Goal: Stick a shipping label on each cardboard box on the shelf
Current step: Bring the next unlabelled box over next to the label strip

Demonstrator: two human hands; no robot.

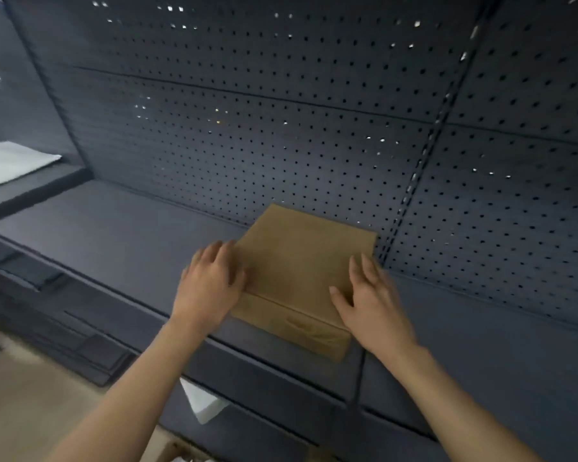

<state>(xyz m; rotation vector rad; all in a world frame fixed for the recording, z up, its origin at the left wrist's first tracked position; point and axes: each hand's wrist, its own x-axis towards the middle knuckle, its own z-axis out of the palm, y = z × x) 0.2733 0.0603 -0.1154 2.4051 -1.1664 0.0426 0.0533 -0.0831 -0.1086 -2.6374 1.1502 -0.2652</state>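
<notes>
A flat brown cardboard box (301, 261) lies on the dark grey shelf (121, 235), its far edge close to the pegboard back wall. My left hand (211, 285) presses against the box's left side, fingers together along the edge. On the right side rests my right hand (367, 295), with the thumb lying on the top face and the fingers along the right edge. Both hands clasp the box between them. No label shows on the top face; the front face carries a faint printed mark.
A dark perforated back wall (281, 128) rises behind the shelf, with a slotted upright (414, 181) at the right. White sheets (10, 161) lie on the neighbouring shelf at far left. A white object (201, 401) sits on a lower shelf below my left forearm.
</notes>
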